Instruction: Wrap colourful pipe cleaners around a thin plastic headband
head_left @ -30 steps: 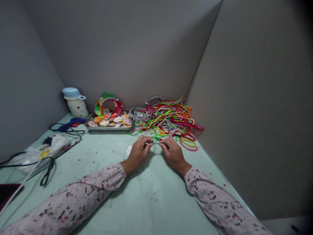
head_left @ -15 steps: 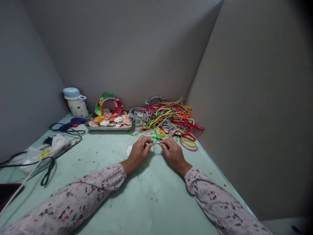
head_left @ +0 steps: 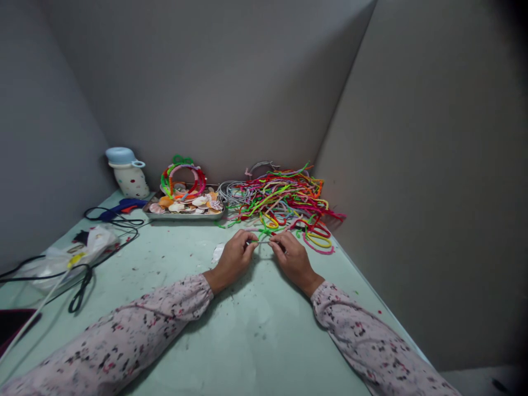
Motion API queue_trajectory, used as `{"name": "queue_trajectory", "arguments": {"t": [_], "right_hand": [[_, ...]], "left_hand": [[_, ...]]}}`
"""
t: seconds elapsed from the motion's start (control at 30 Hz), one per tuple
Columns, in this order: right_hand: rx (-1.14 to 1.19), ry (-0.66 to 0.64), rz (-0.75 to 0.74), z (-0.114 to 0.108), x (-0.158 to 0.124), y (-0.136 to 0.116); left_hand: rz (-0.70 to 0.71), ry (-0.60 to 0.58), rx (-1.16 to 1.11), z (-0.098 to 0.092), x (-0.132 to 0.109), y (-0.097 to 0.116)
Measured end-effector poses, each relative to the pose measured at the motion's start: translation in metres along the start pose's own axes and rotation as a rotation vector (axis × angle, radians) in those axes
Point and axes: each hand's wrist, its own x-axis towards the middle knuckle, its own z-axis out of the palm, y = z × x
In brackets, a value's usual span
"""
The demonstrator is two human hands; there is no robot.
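Note:
Between my two hands runs a thin grey wire (head_left: 263, 242), short where it shows. The thumb and fingers of my left hand (head_left: 236, 254) are pinched on its left end, with a bit of green fuzzy strand at the fingertips. My right hand (head_left: 292, 256) pinches the other end in the same way. Just beyond the fingertips lies a tangled pile of colourful pipe cleaners (head_left: 284, 192), in green, red, pink, yellow and orange. Loops of grey wire (head_left: 235, 191) rest at the pile's left side. What the curled fingers cover is hidden.
A metal tray (head_left: 185, 217) of seashells stands at the back, with colourful wrapped hoops (head_left: 197, 179) on it. Left of it are a bottle (head_left: 130, 179), a blue tool (head_left: 126, 205), black cables and a plastic bag (head_left: 99, 239). Walls rise behind and to the right.
Both hands stay nearly in place, still pinching the wire. The fingertips have shifted very slightly, and a bit of green now shows at my left fingertips.

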Motion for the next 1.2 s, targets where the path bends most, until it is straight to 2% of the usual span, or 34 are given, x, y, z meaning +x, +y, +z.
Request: {"name": "queue_trajectory", "arguments": {"t": [0.9,1.2], "right_hand": [[-0.02,-0.022,-0.006,-0.0007,0.001,-0.0003],[-0.022,-0.026,-0.001,-0.0013,0.0024,-0.0022]], "left_hand": [[-0.021,-0.059,0.021,0.0,-0.0003,0.0008],[-0.067,-0.069,-0.023,-0.0027,-0.0004,0.0049]]}}
